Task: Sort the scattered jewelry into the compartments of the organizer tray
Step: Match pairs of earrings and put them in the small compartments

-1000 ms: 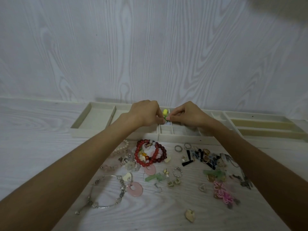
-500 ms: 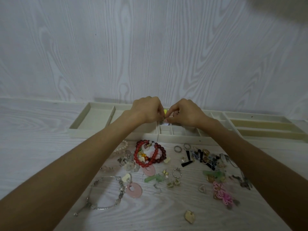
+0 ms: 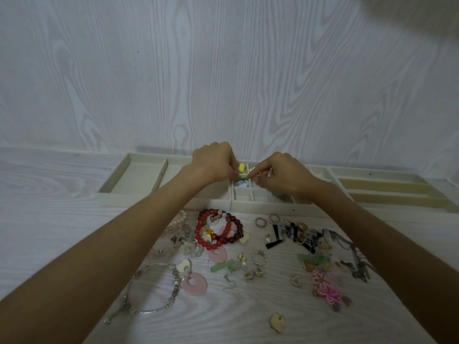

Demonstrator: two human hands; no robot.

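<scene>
Green and white piece: a small blurred trinket in a little square compartment at the middle of the organizer tray, right under the fingertips of both hands.
Left hand: fingers curled downward, tips at the green piece; whether they actually pinch it cannot be told.
Right hand: fingers bent, thumb and forefinger meeting at the same spot from the other side; the grip cannot be made out.
Yellow bead: sits just behind the fingertips, in the next small compartment toward the wall.
Organizer tray: cream, lying along the wall, with wide compartments on the left, small squares in the middle and long slots on the right.
Scattered jewelry: spread on the white wood-grain tabletop in front of the tray, between the forearms; red bead bracelets, silver rings, a pink disc pendant, a silver bangle, a pink knotted ornament, a gold heart charm.
</scene>
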